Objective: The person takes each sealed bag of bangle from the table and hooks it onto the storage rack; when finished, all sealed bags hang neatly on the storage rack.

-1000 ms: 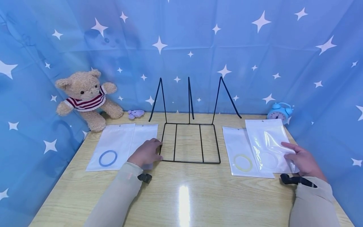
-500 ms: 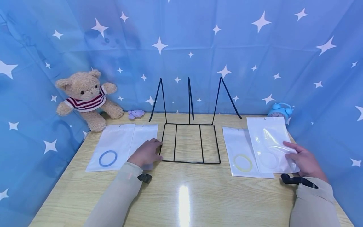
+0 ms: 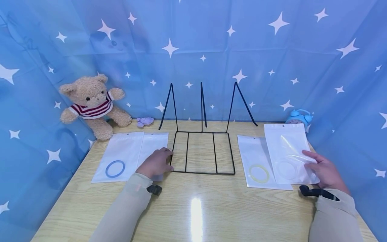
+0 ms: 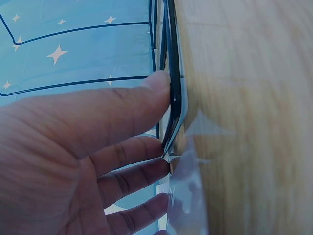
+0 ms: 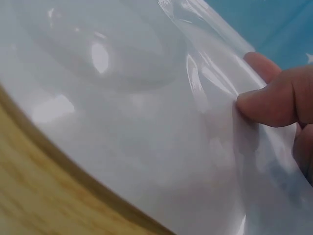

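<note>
My left hand (image 3: pixel 155 163) is at the left side of a black wire display rack (image 3: pixel 225 173). In the left wrist view, the thumb (image 4: pixel 159 83) and fingertips touch the rack's wire near its front corner. At the right, my right hand (image 3: pixel 327 172) pinches the right edge of a clear-fronted white zip bag (image 3: pixel 285 143) between thumb and fingers. A pale ring (image 3: pixel 287 169) shows inside this bag. Its top is raised, and it overlaps another zip bag (image 3: pixel 252 151) holding a yellow ring (image 3: pixel 259 173). In the right wrist view the bag's clear film (image 5: pixel 146 122) is creased near the thumb.
Left of the rack lie a zip bag (image 3: pixel 127 148) with a blue ring (image 3: pixel 115 168) and another white bag (image 3: pixel 152 143), partly under my left hand. A teddy bear (image 3: pixel 92 101), a small purple toy (image 3: pixel 145 121) and a blue alarm clock (image 3: pixel 298 116) stand along the back.
The top of the bag in my right hand has tilted up and slightly to the right, covering more of the clock. My left hand and the rack have not moved.
</note>
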A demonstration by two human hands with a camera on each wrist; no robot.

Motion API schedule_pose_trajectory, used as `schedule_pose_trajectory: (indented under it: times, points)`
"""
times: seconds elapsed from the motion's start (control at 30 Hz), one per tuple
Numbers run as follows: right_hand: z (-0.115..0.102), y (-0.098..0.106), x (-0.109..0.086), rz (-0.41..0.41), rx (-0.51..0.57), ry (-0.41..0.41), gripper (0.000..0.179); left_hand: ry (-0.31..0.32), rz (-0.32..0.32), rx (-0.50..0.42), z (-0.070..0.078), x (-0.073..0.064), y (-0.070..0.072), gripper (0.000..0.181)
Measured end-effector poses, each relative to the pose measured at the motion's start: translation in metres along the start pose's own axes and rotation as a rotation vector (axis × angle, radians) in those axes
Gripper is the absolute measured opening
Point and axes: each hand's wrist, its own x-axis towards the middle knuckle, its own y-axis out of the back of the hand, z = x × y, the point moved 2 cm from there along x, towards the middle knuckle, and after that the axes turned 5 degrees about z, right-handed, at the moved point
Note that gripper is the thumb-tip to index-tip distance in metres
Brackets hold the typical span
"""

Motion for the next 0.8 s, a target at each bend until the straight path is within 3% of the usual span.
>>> schedule_pose_trajectory:
  times: [0.37,0.8]
  points:
    - [0.0025,0.0021,-0.0007,0.013,-0.022,0.001,0.064,0.002,0.002,-0.003,-0.001,0.0007,-0.0013,0.069]
    - [0.0011,-0.0017,0.0006,-0.001,0.124,0.038,0.063,0.009,-0.002,-0.009,-0.0005,-0.0001,-0.0006,0.069]
